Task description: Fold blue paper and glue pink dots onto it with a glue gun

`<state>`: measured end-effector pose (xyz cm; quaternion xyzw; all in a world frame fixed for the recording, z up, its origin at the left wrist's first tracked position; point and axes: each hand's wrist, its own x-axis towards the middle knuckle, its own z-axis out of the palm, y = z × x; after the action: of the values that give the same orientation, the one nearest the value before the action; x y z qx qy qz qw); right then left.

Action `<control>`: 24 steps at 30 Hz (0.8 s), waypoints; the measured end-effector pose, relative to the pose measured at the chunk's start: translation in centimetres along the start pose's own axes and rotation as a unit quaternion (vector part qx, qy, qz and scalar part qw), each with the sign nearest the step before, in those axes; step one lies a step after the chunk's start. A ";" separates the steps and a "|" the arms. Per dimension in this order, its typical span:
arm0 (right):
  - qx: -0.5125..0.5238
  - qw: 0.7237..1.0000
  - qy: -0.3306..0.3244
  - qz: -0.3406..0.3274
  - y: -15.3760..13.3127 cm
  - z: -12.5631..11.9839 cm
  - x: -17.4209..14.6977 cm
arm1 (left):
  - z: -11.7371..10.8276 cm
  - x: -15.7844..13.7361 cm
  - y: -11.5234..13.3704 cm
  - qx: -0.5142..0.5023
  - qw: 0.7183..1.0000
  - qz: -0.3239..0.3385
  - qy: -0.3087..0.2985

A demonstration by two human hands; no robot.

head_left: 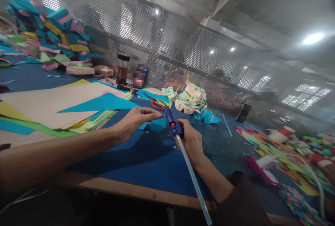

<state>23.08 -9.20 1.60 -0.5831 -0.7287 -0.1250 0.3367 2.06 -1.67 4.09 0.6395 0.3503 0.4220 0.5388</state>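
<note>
A dark blue hot glue gun [171,119] is gripped in my right hand [192,142], its nozzle angled away from me. From its rear a long translucent glue stick [193,180] reaches down past the table edge. My left hand [136,123] is closed in a pinch right beside the nozzle; what its fingertips hold is too small to make out. Just under those fingertips shows a piece of blue paper [157,125]; whether the fingers touch it I cannot tell. Scissors with red and yellow handles [157,104] lie just beyond the nozzle.
Sheets of coloured paper [52,102] are stacked at the left, with a pile of folded paper pieces [56,34] behind. Cut paper shapes [192,98] heap up ahead. A jar [122,70] stands by the mesh partition [167,44]. At right lie a purple device [263,172] and a white cable [311,170].
</note>
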 end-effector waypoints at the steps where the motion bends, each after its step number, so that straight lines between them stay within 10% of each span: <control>1: -0.002 1.000 -0.002 -0.005 0.0 0.0 0.0 | 0.0 0.0 0.0 0.003 1.000 -0.003 0.000; 24: 0.019 1.000 0.003 -0.010 0.2 0.5 0.0 | 0.1 -0.1 0.3 0.004 1.000 -0.001 -0.011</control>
<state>23.10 -8.89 1.16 -0.5690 -0.7357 -0.1161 0.3486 2.08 -1.82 4.32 0.6459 0.3460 0.4130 0.5409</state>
